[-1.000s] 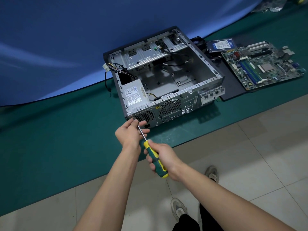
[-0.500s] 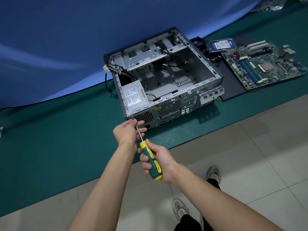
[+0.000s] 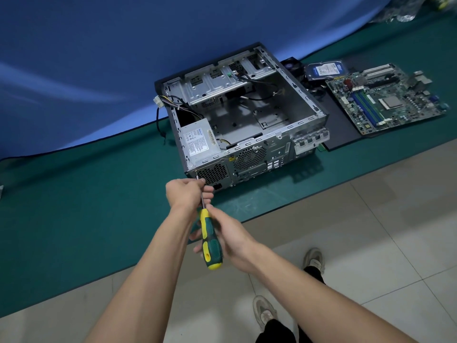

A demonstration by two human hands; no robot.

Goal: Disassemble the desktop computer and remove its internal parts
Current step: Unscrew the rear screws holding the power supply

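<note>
While my left fingers [image 3: 201, 188] pinch the driver [image 3: 210, 240] shank at a screw [image 3: 196, 172] on the case's [image 3: 249, 125] near-left rear corner, my right hand [image 3: 228, 240] wraps the rubbery handle, both forearms reaching forward. Case sits at the mat's [image 3: 74, 206] near edge: steel, stiff, probably heavy, sharp-edged; the screw looks tiny and easily dropped.

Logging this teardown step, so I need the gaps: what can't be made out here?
Head view only:
- Screw head: screwdriver tip and left hand fingers cover it.
- Right hand fingers: behind the handle.
- Power supply label text: too small.
- Hard drive label: blurred.
- Bags, top right: cut off.
</note>
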